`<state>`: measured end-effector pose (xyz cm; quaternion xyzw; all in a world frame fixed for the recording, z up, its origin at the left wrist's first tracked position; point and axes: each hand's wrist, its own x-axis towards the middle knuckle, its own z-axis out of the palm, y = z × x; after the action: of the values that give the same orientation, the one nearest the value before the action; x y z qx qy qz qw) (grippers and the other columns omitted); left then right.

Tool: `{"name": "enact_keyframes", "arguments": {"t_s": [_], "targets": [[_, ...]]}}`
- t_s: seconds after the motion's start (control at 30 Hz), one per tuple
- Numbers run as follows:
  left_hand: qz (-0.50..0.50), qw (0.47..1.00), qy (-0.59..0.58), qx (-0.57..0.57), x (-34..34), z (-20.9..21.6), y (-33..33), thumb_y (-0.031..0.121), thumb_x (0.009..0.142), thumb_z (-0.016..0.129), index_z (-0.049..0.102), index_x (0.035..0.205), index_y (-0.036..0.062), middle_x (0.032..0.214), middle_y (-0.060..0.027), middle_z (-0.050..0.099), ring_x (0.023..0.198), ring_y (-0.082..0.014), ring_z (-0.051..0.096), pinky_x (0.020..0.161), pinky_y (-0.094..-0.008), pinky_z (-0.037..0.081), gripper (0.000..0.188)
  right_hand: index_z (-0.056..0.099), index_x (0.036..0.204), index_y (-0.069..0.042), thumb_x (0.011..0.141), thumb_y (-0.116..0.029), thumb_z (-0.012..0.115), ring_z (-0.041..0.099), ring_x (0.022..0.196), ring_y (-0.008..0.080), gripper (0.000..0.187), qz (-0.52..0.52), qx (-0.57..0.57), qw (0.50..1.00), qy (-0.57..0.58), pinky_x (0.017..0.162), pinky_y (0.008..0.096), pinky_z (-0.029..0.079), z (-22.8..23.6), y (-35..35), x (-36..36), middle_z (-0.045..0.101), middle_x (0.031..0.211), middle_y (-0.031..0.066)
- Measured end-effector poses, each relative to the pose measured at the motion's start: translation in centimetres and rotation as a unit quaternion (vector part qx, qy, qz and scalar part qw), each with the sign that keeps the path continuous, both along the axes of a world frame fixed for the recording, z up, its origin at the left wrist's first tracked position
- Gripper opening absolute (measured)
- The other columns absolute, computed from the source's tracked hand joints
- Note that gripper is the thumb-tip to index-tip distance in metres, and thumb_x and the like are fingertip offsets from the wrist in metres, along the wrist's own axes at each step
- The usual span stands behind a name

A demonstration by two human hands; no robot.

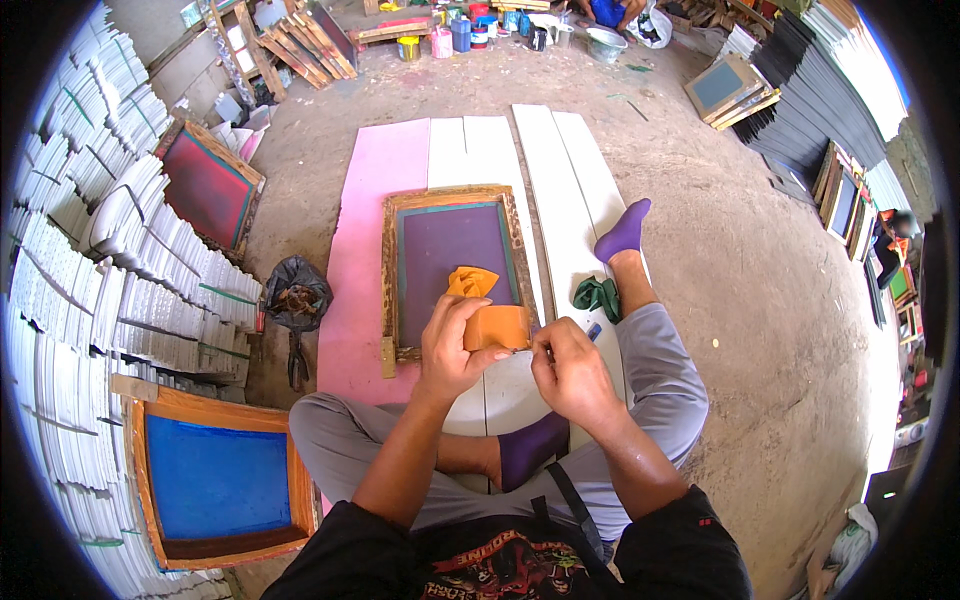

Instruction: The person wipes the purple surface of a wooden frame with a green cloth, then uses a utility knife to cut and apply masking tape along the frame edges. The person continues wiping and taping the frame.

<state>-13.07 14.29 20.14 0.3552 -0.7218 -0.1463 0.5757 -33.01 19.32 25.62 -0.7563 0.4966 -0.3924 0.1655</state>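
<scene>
My left hand is closed around a wide roll of orange-brown tape, held above the near end of a wooden-framed printing screen. The thumb lies along the roll's lower edge. Beside the roll's right edge, my right hand is closed in a pinch; what its fingertips hold is too small to tell. A crumpled orange cloth shows on the purple mesh, just beyond the roll. To the right of my right hand lie a small blue object and a crumpled dark green cloth.
White and pink boards lie on the floor beneath the screen. To the left are a blue screen, a red screen, a black plastic bag and stacked white sheets. Paint containers and a seated person are at the back.
</scene>
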Motion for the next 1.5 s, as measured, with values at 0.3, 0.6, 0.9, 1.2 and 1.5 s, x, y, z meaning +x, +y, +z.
{"name": "enact_keyframes", "arguments": {"t_s": [0.3,0.6,0.9,1.2,1.5], "targets": [[0.009,0.999,0.027,0.019,0.5,0.1,-0.2,0.052,0.081,0.083,0.062,0.119,-0.0021,0.105,-0.0181,0.063,0.092,-0.0324,0.065,0.076,-0.0406,0.054,0.069,0.065,0.105,0.002,0.093,-0.005,0.071,0.070,0.084,0.0357,0.015,-0.030,0.043,0.995,-0.089,0.073,0.0420,0.056,-0.4,0.7,0.2,0.067,0.094,0.0190],[0.019,1.000,0.002,0.011,0.1,-0.2,-0.2,0.055,0.079,0.082,0.064,0.116,-0.0016,0.103,-0.0172,0.064,0.090,-0.0338,0.066,0.075,-0.0410,0.055,0.069,0.066,0.102,0.002,0.091,-0.001,0.070,0.068,0.082,0.0387,0.013,-0.032,0.000,0.997,-0.074,0.071,0.0434,0.055,-0.9,0.4,1.4,0.067,0.092,0.0197],[0.025,0.999,-0.026,0.025,0.5,-0.2,0.0,0.057,0.076,0.083,0.065,0.116,0.0008,0.103,-0.0166,0.064,0.090,-0.0355,0.067,0.075,-0.0427,0.055,0.072,0.059,0.094,0.002,0.085,0.004,0.067,0.064,0.077,0.0409,0.012,-0.019,-0.009,1.000,-0.015,0.070,0.0471,0.053,-0.9,-0.1,1.4,0.062,0.086,0.0198],[0.025,0.999,-0.006,0.032,0.1,-1.5,0.2,0.056,0.076,0.084,0.065,0.116,0.0009,0.104,-0.0169,0.064,0.092,-0.0347,0.067,0.076,-0.0421,0.055,0.071,0.058,0.095,0.003,0.089,0.003,0.064,0.065,0.073,0.0333,0.008,-0.064,0.006,0.996,-0.065,0.068,0.0399,0.052,-2.9,-0.4,1.2,0.062,0.083,0.0187],[0.017,0.998,-0.009,0.053,0.0,-2.6,0.4,0.047,0.078,0.086,0.063,0.118,-0.0004,0.104,-0.0180,0.064,0.092,-0.0348,0.066,0.078,-0.0416,0.055,0.066,0.063,0.101,0.002,0.101,-0.004,0.061,0.051,0.071,0.0047,0.006,-0.062,0.149,0.963,-0.216,0.063,0.0232,0.043,-5.8,0.3,-0.2,0.059,0.081,-0.0006]]}}
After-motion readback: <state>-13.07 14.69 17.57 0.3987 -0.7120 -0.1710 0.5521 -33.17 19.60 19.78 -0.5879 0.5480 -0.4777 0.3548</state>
